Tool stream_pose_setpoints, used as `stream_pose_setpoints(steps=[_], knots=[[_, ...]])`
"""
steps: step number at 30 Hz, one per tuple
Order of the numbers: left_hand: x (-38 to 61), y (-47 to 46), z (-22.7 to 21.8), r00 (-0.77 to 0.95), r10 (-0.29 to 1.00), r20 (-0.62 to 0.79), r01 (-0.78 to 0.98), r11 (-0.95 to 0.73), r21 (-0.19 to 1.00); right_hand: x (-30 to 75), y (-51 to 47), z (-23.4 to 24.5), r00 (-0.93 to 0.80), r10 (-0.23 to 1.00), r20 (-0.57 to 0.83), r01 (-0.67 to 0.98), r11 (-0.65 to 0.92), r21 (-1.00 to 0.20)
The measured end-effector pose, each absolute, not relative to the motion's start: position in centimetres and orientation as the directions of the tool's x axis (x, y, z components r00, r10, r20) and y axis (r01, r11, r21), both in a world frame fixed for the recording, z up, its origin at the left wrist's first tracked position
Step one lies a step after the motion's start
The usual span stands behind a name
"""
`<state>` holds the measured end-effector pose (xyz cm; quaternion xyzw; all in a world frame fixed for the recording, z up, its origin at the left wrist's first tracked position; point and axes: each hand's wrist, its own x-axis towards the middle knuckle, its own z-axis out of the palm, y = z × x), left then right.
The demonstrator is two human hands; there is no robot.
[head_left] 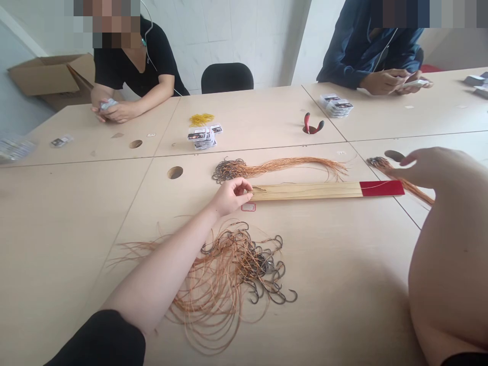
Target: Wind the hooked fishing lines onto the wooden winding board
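My left hand (232,197) is closed at the left end of a long, narrow wooden board (308,191) with a red right end (382,188). Its fingertips pinch what looks like a fish hook, with a thin line running along the board. My right hand (430,165) is above the right end, near a bundle of hooks on orange line (381,163); most of its fingers are hidden. Below my left forearm lies a loose, tangled pile of large dark fish hooks (263,264) tied to orange lines (213,305). Behind the board lies a neater bundle of hooks (229,170) with straight lines (290,163).
Stacked small clear packs (201,137) and a yellow heap (201,119) sit across the table. Red-handled pliers (307,122) stand in a table hole. Two people sit opposite, one holding a small pack (109,104), one a phone-like object (415,84). More packs (336,105) lie right.
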<state>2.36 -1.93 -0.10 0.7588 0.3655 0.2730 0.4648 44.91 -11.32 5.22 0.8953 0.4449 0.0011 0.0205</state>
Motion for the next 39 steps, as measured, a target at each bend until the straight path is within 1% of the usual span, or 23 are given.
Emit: stream_pose_setpoints(steps=[1,2,3,4,5,6,7,8,9,11,14,19,22,30,35,39], knots=[[2.4,-1.9,-0.1,0.577,0.812,0.081,0.292,-0.298,0.909,42.6,-10.8,6.4,0.611,0.787,-0.089,0.791,-0.612,0.013],[2.4,-1.9,-0.1,0.567,0.819,0.093,0.275,-0.295,0.915,39.9,-10.3,7.2,0.556,0.828,-0.076,0.828,-0.56,-0.039],[2.4,-1.9,-0.1,0.55,0.828,0.112,0.251,-0.292,0.923,37.1,-10.0,7.7,0.453,0.892,0.005,0.885,-0.448,-0.126],[2.4,-1.9,-0.1,0.529,0.838,0.131,0.224,-0.287,0.931,34.2,-9.7,7.7,0.343,0.931,0.121,0.927,-0.315,-0.205],[2.3,-1.9,-0.1,0.509,0.848,0.145,0.201,-0.28,0.939,31.4,-9.6,7.4,0.198,0.946,0.256,0.962,-0.138,-0.235],[2.3,-1.9,-0.1,0.496,0.855,0.149,0.186,-0.272,0.944,28.9,-9.5,6.7,0.047,0.931,0.362,0.975,0.035,-0.217],[2.3,-1.9,-0.1,0.489,0.86,0.145,0.182,-0.263,0.947,26.8,-9.6,5.9,-0.109,0.91,0.401,0.969,0.187,-0.16],[2.2,-1.8,-0.1,0.49,0.862,0.135,0.187,-0.254,0.949,25.1,-9.6,5.0,-0.256,0.874,0.412,0.944,0.317,-0.087],[2.2,-1.8,-0.1,0.494,0.861,0.122,0.194,-0.246,0.95,23.9,-9.7,4.2,-0.359,0.841,0.403,0.915,0.402,-0.024],[2.2,-1.8,0.0,0.498,0.861,0.103,0.211,-0.235,0.949,22.8,-9.8,2.7,-0.476,0.797,0.37,0.869,0.49,0.062],[2.3,-1.7,0.1,0.488,0.868,0.087,0.22,-0.22,0.95,23.0,-9.6,1.5,-0.527,0.792,0.309,0.846,0.522,0.106],[2.1,-1.3,0.0,0.481,0.875,0.053,0.206,-0.172,0.963,23.9,-9.0,1.0,-0.492,0.828,0.268,0.87,0.473,0.139],[1.9,-1.2,-0.1,0.487,0.873,0.038,0.196,-0.151,0.969,24.1,-8.8,0.7,-0.505,0.829,0.241,0.863,0.479,0.163],[2.1,-1.3,-0.1,0.507,0.854,0.115,0.22,-0.258,0.941,23.9,-8.7,0.4,-0.526,0.821,0.22,0.849,0.492,0.193],[2.2,-1.3,-0.1,0.509,0.853,0.118,0.235,-0.269,0.934,23.8,-8.8,0.2,-0.509,0.828,0.234,0.857,0.463,0.225],[2.1,-1.3,-0.1,0.515,0.849,0.115,0.246,-0.276,0.929,23.8,-9.0,0.2,-0.5,0.84,0.212,0.858,0.445,0.257]])
